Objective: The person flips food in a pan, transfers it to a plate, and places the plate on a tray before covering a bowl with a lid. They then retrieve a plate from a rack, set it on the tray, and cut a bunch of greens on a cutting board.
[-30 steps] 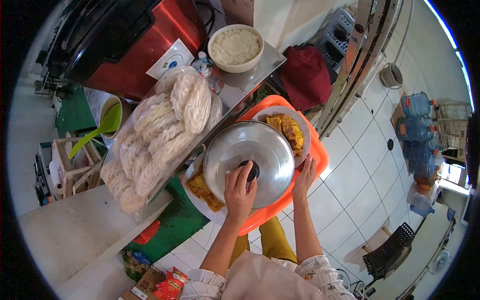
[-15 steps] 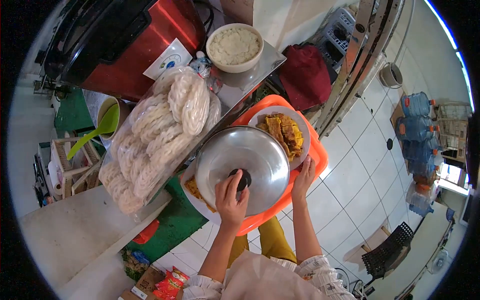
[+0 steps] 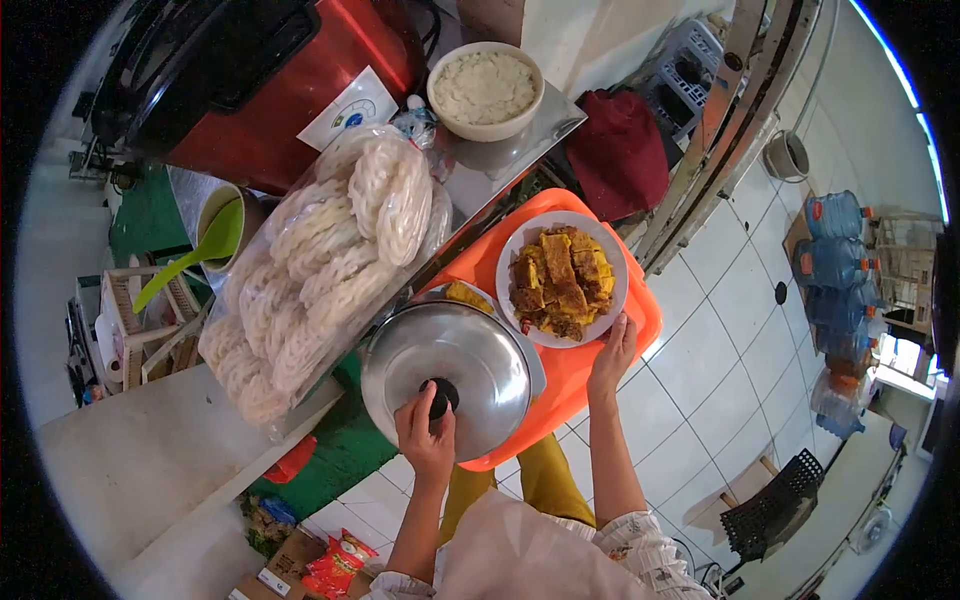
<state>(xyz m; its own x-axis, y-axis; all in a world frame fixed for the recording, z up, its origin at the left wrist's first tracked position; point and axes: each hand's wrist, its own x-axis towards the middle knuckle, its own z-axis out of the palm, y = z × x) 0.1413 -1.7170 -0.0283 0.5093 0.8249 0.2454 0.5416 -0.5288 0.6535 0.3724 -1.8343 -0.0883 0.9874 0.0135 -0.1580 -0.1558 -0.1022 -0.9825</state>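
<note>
My left hand (image 3: 427, 440) pinches the black knob of a round metal pot lid (image 3: 480, 350). The lid lies over a second plate (image 3: 533, 365), so most of that plate is hidden; some yellow food (image 3: 468, 296) shows at its far edge. A white plate (image 3: 510, 235) heaped with browned yellow food pieces (image 3: 565, 280) sits uncovered on an orange plastic tray (image 3: 640, 305). At the tray's right edge, my right hand (image 3: 612, 358) grips the rim, its fingertips close beside the white plate.
Left of the tray, a clear bag of white noodle bundles (image 3: 320, 270) lies on a metal counter (image 3: 480, 180). Behind it are a bowl of white food (image 3: 486, 90) and a red appliance (image 3: 260, 110). A green ladle (image 3: 215, 240) leans in a cup. Water jugs (image 3: 835, 260) stand right.
The lid has shifted left and toward me with my left hand, uncovering the white plate fully. My right hand stays at the tray's edge.
</note>
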